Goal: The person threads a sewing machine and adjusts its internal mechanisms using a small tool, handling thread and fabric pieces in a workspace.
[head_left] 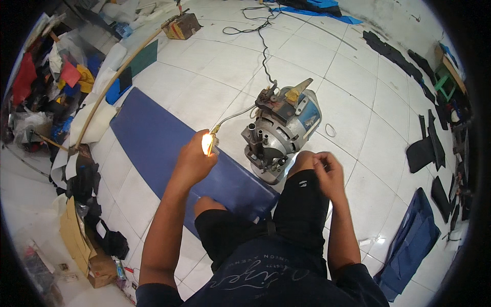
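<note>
My left hand (197, 159) is closed around a small glowing lamp (208, 145), whose glare hides its exact shape. A thin pale cable (236, 115) runs from it to a grey and blue electric machine (286, 120). That machine stands on the floor in front of my right knee, its metal tubes facing me. Beneath my left hand lies a long dark blue sheet (169, 138), flat on the tiles and reaching under my legs. My right hand (330, 174) is beside my right knee with its fingers curled together; anything inside them is hidden.
A black power cord (265, 51) trails from the machine to the back. Scraps and bags (51, 92) crowd the left side, near a bent cane (110, 82). Black fabric pieces (422, 153) and folded blue material (411, 240) lie at right. A box (182, 26) stands far back.
</note>
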### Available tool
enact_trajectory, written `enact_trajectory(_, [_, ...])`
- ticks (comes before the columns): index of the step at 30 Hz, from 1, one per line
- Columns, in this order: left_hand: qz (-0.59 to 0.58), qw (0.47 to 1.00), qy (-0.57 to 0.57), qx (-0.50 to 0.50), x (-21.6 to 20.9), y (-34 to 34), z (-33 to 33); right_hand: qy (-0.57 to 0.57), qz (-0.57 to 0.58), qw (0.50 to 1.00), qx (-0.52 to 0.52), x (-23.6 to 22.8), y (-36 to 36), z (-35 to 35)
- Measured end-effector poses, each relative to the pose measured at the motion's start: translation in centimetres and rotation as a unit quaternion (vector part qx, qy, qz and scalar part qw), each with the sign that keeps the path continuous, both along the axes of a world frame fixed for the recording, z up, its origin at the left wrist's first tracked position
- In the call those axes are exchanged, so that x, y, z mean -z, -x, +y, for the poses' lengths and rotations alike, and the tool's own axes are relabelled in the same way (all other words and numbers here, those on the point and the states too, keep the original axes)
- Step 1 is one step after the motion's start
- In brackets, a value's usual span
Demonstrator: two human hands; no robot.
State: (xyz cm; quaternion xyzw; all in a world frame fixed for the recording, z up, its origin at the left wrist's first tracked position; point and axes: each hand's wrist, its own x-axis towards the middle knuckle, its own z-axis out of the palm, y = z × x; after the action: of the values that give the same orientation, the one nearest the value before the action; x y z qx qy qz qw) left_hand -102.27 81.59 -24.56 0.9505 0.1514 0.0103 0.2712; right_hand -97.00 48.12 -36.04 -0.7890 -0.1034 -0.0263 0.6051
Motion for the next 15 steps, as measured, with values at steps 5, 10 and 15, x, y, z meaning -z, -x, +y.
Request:
enact_trajectory(5, [-0.024, 1.0, 0.006, 0.013, 0.3, -0.4, 0.8, 0.039, 0.035, 0.981, -0.188, -1.7, 4.1, 6.1])
enact_trajectory(10, [-0.106, 0.988, -0.075, 0.084, 0.8, -0.5, 2.5, -0.008, -0.016, 0.943, -0.332, -3.1, 4.6, 13.3])
enact_trajectory(15, [0.069, 0.988, 0.139, 0.013, -0.9, -1.2, 2.8, -0.115, 0.05, 0.965, -0.229, -3.0, 2.1, 19.8])
